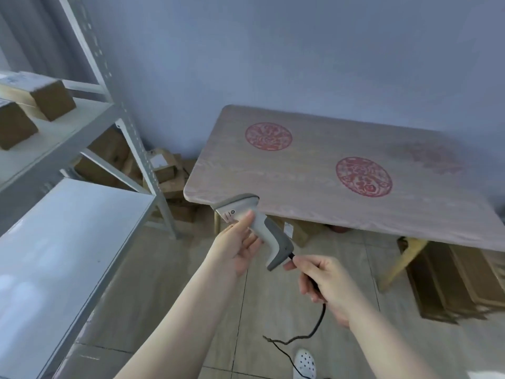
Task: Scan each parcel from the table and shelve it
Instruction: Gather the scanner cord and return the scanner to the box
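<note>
Fingers first: the left hand [237, 250] wraps the grip of the scanner [255, 225], thumb laid up along its near side and the other fingers curled round the far side, while the right hand [322, 283] pinches the cable [318, 322] just below the handle's butt, the cord running on through its curled fingers. The scanner's long axis runs from the butt at about 4 o'clock up to the head at about 10 o'clock, so the scanning window faces away toward the near left corner of the table [341, 187] (it overlaps that corner in this view, though whether it touches I cannot tell). The left hand is the nearer one to the head and carries the tool; the right only manages the cord, which trails down to the floor at 6 o'clock.

No parcel shows on the tabletop. Cardboard parcels [53, 98] sit on the shelf [90, 113] at 9 to 10 o'clock from the scanner, and more boxes [164, 170] lie on the floor at 11 o'clock, between shelf post and table. My judgement is that the shelving is done or nearly so, and setting the scanner down on the table would mean moving it toward 1 o'clock.
</note>
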The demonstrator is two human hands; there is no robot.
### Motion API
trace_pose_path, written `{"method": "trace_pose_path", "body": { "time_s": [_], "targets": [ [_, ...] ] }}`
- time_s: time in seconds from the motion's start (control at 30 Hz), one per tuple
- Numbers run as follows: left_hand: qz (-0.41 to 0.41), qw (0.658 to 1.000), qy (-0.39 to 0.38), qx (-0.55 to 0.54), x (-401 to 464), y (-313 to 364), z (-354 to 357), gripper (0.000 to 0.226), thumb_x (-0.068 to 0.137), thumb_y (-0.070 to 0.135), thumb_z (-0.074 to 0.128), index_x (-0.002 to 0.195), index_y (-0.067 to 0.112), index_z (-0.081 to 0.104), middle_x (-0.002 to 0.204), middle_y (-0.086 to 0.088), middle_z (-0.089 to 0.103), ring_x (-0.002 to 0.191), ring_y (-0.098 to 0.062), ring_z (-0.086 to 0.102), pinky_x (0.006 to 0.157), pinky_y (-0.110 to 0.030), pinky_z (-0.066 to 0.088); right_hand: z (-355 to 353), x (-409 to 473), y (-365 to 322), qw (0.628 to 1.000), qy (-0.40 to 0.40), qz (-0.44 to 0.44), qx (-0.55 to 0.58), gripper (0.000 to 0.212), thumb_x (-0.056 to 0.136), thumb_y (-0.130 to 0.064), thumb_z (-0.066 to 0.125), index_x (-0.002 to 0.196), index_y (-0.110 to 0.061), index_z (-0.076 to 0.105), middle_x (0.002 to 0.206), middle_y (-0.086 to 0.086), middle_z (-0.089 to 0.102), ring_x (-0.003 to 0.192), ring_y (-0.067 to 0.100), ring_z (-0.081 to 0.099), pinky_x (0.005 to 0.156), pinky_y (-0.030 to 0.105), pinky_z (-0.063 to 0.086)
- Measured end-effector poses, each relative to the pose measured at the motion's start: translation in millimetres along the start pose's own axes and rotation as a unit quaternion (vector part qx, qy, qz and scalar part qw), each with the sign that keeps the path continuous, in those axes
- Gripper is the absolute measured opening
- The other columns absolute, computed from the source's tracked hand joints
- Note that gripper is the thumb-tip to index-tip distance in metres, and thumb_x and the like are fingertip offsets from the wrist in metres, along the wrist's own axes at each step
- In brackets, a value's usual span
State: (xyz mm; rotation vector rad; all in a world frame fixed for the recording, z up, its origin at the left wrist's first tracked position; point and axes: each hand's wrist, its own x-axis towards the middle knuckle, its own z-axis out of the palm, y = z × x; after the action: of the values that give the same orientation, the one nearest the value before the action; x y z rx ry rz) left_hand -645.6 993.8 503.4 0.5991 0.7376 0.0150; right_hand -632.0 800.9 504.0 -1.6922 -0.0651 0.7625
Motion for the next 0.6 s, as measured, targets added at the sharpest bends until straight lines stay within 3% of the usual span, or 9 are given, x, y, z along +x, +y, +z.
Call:
{"method": "trace_pose_path", "body": {
  "time_s": [0.17,0.27,0.53,0.6],
  "targets": [
    [-0.024,0.999,-0.019,0.035,25,-40,57,0.014,0.093,0.011,0.068,0.105,0.005,0.066,0.090,-0.012,0.076,0.070,-0.019,0.075,0.057,-0.029,0.061,-65,3,6,0.999,0.051,-0.003,0.016,0.029,0.097,-0.025,0.058,0.088,-0.004,0.076,0.051,0.008,0.053,0.036,0.011,0.033,0.040,0.018,0.026],
    [-0.043,0.997,-0.029,0.052,44,-74,96,0.015,0.093,0.011,0.068,0.107,0.005,0.065,0.098,-0.013,0.074,0.080,-0.021,0.073,0.071,-0.034,0.062,-115,4,14,0.997,0.076,0.003,0.017,0.030,0.097,-0.026,0.058,0.089,-0.004,0.076,0.051,0.007,0.052,0.037,0.010,0.032,0.041,0.017,0.026],
    [-0.109,0.986,-0.052,0.117,87,-202,242,0.013,0.094,0.011,0.066,0.105,0.004,0.064,0.100,-0.013,0.072,0.090,-0.023,0.069,0.086,-0.037,0.056,-297,-13,43,0.989,0.139,0.031,0.035,0.031,0.096,-0.030,0.059,0.089,-0.006,0.077,0.053,0.006,0.052,0.040,0.009,0.033,0.048,0.023,0.025],
    [-0.125,0.982,-0.062,0.127,94,-238,282,0.010,0.095,0.010,0.065,0.102,0.004,0.064,0.096,-0.012,0.073,0.087,-0.022,0.069,0.082,-0.036,0.056,-345,-21,51,0.986,0.161,0.040,0.035,0.031,0.095,-0.033,0.060,0.087,-0.009,0.078,0.053,0.006,0.052,0.041,0.010,0.033,0.051,0.027,0.024]
  ]
}}
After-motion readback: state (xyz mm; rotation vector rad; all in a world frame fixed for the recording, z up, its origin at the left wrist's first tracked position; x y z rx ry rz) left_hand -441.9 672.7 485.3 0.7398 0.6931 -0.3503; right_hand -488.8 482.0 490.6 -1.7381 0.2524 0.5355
